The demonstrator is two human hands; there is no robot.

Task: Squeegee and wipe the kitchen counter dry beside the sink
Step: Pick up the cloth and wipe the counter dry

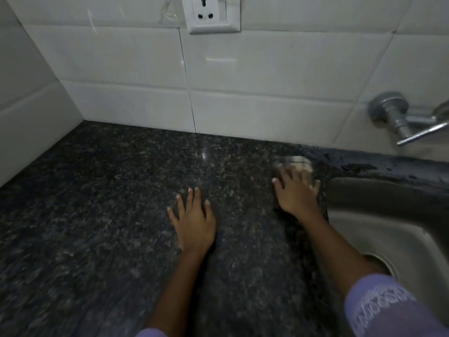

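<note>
Risk sits at the worktop's (97, 203) sink-side edge — right hand (295, 193) presses a blurred pale cloth (297, 162) that could slip into the sink (388, 215); left hand (194, 221) lies flat, grasping nothing.

Dark speckled granite tabletop (109, 215) runs from the white tiled wall toward the viewer, its surface dull with faint streaks. At 2 o'clock a blurred, pale cloth or pad (297, 164) lies flat on it, just beside the steel sink (388, 210), which is sunk in along the tabletop's 3 o'clock edge
</note>
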